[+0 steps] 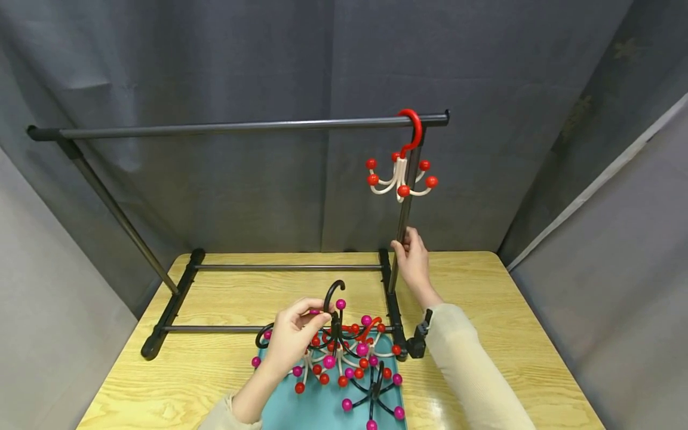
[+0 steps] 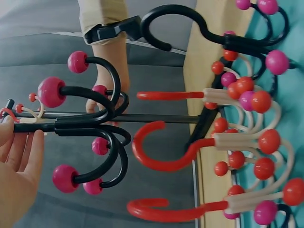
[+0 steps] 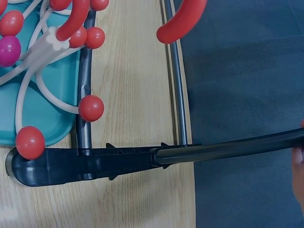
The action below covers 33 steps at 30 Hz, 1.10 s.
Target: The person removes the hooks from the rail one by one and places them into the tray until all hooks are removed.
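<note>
My left hand (image 1: 287, 339) pinches a black multi-arm hook hanger (image 1: 335, 327) with pink ball tips, just below its hook. In the left wrist view this black hanger (image 2: 85, 124) is held up off the tray, its arms spread around the stem. My right hand (image 1: 415, 263) grips the right upright post (image 1: 407, 206) of a dark metal clothes rack. Only the edge of that hand (image 3: 298, 173) shows in the right wrist view. A white hanger (image 1: 399, 173) with a red hook and red balls hangs at the right end of the top rail (image 1: 242, 126).
A teal tray (image 1: 301, 406) holds several more hangers: white ones with red hooks (image 2: 166, 159) and black ones (image 1: 374, 391) with pink balls. The rack's black right foot (image 1: 394, 304) and lower front bar (image 1: 215, 329) lie beside the tray on the wooden table (image 1: 537, 370). Grey curtains surround the table.
</note>
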Tool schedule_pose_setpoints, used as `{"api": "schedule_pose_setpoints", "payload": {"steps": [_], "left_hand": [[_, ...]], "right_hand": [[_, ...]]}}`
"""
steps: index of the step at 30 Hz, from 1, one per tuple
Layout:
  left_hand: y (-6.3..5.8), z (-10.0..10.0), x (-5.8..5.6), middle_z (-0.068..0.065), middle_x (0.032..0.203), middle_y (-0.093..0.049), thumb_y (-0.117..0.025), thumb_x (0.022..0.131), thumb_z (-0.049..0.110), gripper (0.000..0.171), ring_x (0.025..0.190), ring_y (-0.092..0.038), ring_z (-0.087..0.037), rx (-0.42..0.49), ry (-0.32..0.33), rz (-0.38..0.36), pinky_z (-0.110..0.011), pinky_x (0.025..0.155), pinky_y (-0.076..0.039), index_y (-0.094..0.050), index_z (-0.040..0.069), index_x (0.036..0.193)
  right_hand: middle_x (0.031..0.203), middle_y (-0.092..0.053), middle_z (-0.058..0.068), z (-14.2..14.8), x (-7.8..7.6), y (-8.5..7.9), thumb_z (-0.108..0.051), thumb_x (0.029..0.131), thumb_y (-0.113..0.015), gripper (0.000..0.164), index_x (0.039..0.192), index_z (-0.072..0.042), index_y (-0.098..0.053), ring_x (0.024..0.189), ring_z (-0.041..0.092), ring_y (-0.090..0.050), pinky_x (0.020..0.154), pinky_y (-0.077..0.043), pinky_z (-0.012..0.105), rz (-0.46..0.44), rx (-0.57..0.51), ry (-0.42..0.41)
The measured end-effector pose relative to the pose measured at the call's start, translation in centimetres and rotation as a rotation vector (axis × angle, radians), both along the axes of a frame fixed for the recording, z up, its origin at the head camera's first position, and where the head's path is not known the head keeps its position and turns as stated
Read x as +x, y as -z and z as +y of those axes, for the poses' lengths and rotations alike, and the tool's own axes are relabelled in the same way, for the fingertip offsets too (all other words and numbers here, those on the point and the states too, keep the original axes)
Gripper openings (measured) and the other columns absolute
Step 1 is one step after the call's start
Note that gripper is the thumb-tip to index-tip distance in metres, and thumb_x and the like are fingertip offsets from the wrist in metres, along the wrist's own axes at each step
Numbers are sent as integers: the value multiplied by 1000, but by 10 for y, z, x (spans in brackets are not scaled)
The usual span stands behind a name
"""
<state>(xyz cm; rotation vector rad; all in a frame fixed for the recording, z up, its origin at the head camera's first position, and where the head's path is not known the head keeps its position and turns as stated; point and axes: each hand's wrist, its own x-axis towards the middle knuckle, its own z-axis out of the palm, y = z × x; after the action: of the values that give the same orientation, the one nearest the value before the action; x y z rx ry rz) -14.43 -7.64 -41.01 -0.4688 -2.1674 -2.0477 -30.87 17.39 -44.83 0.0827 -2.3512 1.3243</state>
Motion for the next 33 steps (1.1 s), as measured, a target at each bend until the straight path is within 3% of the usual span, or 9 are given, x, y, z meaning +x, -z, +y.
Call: {"api": "schedule_pose_setpoints", "payload": {"steps": [5, 11, 14, 22, 29, 33], "left_hand": [[6, -3, 6, -18, 99, -63, -65, 82, 13, 20, 91, -66, -22, 84, 39, -52, -26, 80, -52, -64, -2, 96], [10, -7, 17, -19, 96, -62, -63, 83, 7, 17, 86, -65, -16, 55, 81, 49, -26, 72, -54, -63, -3, 97], [14, -11, 23, -20, 95, -62, -63, 83, 6, 17, 84, -63, -12, 42, 99, 60, -25, 71, -54, -63, -4, 97], [34, -19, 33, -9, 97, -62, -64, 82, 5, 22, 87, -62, -9, 95, 161, -42, -24, 75, -53, -59, -10, 98], [51, -17, 40, -12, 95, -63, -64, 81, 2, 21, 87, -64, -12, 134, 276, -15, -26, 72, -54, -57, -13, 94], [58, -16, 41, -9, 96, -63, -64, 81, 2, 21, 87, -63, -12, 137, 279, -117, -26, 74, -54, -58, -13, 95]], "right_hand": [[99, -52, 19, 1, 1, 0, -13, 89, -58, 32, 118, -7, -46, 89, 30, -58, 76, -52, 42, -17, 0, -4], [100, -52, 18, 3, 1, 1, -19, 89, -57, 34, 119, -8, -45, 89, 29, -58, 76, -52, 42, -19, 3, -7], [100, -52, 19, 4, 1, 1, -18, 89, -57, 34, 119, -7, -45, 89, 30, -58, 76, -52, 42, -12, 13, -9], [100, -52, 18, 3, 0, -1, -15, 89, -58, 33, 118, -8, -46, 88, 29, -57, 75, -51, 43, -6, 6, 3], [97, -53, 19, 3, 0, 0, -15, 88, -59, 32, 116, -6, -48, 85, 29, -58, 73, -52, 41, 25, 17, 5], [96, -53, 19, 4, 0, -1, -13, 87, -60, 32, 115, -5, -48, 84, 30, -58, 73, -52, 41, 44, 9, 6]]}}
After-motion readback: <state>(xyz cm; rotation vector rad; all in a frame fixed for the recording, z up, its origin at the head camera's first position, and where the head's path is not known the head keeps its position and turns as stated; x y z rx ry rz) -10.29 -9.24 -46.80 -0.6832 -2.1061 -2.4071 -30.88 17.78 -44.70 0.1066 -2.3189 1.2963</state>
